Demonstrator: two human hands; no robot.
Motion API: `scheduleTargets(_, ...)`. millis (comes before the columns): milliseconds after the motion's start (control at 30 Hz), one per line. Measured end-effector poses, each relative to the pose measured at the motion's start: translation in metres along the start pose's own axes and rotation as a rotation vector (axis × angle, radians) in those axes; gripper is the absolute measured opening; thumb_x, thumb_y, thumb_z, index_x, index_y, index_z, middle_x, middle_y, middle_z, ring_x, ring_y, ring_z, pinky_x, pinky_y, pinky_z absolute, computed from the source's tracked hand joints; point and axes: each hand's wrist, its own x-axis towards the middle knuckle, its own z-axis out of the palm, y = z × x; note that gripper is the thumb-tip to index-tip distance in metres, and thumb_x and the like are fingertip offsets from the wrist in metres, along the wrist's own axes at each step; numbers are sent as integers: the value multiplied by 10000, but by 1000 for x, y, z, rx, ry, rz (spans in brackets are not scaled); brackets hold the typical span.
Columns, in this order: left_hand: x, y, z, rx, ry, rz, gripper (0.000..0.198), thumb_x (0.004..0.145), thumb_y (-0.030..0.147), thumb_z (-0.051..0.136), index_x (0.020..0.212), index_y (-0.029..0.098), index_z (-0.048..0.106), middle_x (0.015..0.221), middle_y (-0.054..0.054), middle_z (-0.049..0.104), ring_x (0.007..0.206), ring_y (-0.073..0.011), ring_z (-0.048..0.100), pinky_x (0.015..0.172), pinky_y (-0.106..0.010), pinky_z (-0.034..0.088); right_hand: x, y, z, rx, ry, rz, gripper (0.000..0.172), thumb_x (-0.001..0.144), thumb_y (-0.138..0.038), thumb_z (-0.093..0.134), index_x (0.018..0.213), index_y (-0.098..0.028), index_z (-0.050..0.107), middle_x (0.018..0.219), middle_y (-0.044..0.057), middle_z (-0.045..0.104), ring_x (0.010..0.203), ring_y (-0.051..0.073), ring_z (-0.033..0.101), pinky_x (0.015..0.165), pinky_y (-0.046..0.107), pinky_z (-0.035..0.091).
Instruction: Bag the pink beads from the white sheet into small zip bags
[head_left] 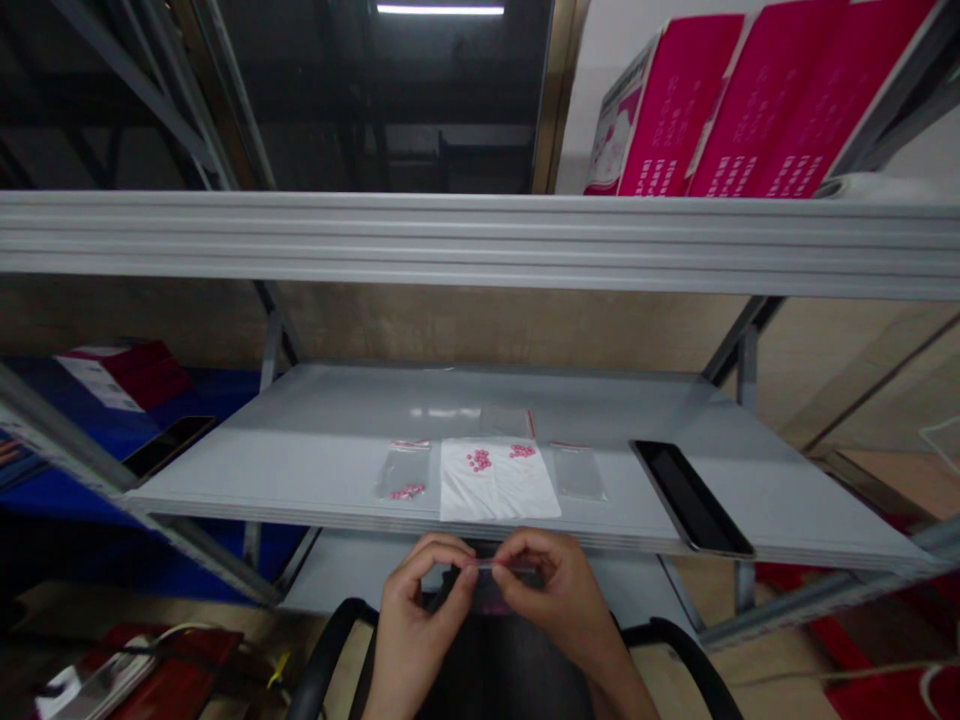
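Observation:
Below the shelf's front edge, my left hand point(430, 605) and my right hand point(551, 590) pinch the top edge of a small clear zip bag point(491, 597) between thumbs and forefingers. Something pinkish shows faintly low in that bag. On the shelf ahead lies a white cloth or tissue point(495, 497) bearing two clusters of small pink beads, the left cluster point(480, 460) and the right cluster point(523, 452). To its left is a clear zip bag point(406, 470) with several pink beads at its bottom. A flat clear bag point(577, 472) lies on the right, and another clear bag point(508, 422) lies behind.
A dark tablet or phone point(691, 497) lies on the grey shelf point(315, 450) at the right, overhanging its front edge. Another dark device point(171, 447) is at the left. Overhead runs a metal beam point(480, 240) with pink boxes point(765, 110) above. Chair armrests point(330, 650) flank my arms.

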Motion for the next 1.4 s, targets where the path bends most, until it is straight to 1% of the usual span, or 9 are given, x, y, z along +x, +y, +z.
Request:
scheduleTargets(333,2,5,-4,38,63,18,140,817,224,655,681,194,665,696,-20,668,696,-180,652,654,-255,510,2,0,-5,55,11,51,105,744,-258,693,710,-170,739,693,59,752,673,201,712,634,279,556)
scheduleTargets(467,3,0,-7,37,101,8,152,822,248,655,680,197,661,701,-20,661,707,-187,647,664,-262,505,3,4,-5,111,59,91,126,704,-300,759,697,-175,753,707,71,768,688,219,729,667,301,573)
scheduleTargets(633,4,-3,-10,14,115,-4,153,829,259,658,686,202,659,725,-15,664,734,-183,645,695,-255,494,1,1,-5,81,108,63,117,708,-291,758,663,-183,751,665,60,758,663,214,720,663,299,571)
scheduleTargets(867,4,-5,-11,-75,74,-100,197,830,360,663,730,190,660,775,-39,675,793,-203,653,750,-270,504,2,2,-5,164,79,93,130,703,-308,763,650,-190,753,629,46,747,606,193,704,595,263,556)
scheduleTargets(967,3,-8,-9,-181,30,-113,217,817,402,672,853,188,669,854,-59,696,868,-228,668,795,-295,523,2,0,-3,133,82,58,139,722,-302,742,648,-185,739,633,46,741,617,193,700,604,262,557)
scheduleTargets(1033,3,-8,-8,-180,-13,-105,239,795,375,700,941,187,684,901,-69,715,896,-233,674,812,-301,527,0,-2,0,105,88,27,130,734,-290,722,663,-181,733,655,51,745,639,198,705,620,265,560)
scheduleTargets(1133,1,-6,-6,-91,-18,-106,128,786,308,714,813,184,722,781,-48,722,771,-201,673,721,-266,525,-1,-5,6,68,89,0,122,743,-269,699,671,-175,730,666,59,745,647,201,707,621,263,558)
scheduleTargets(1233,1,-1,-7,-70,41,-95,151,772,277,718,649,190,718,635,-18,691,642,-174,643,626,-247,508,-1,-7,12,36,73,-25,121,747,-247,691,660,-172,727,651,56,734,639,192,696,615,256,546)
scheduleTargets(1400,12,-1,-25,-80,129,-183,104,677,274,772,617,193,746,626,-24,732,625,-188,673,623,-264,535,11,-16,21,67,63,-69,126,762,-227,666,668,-174,733,666,47,730,654,181,688,613,248,537)
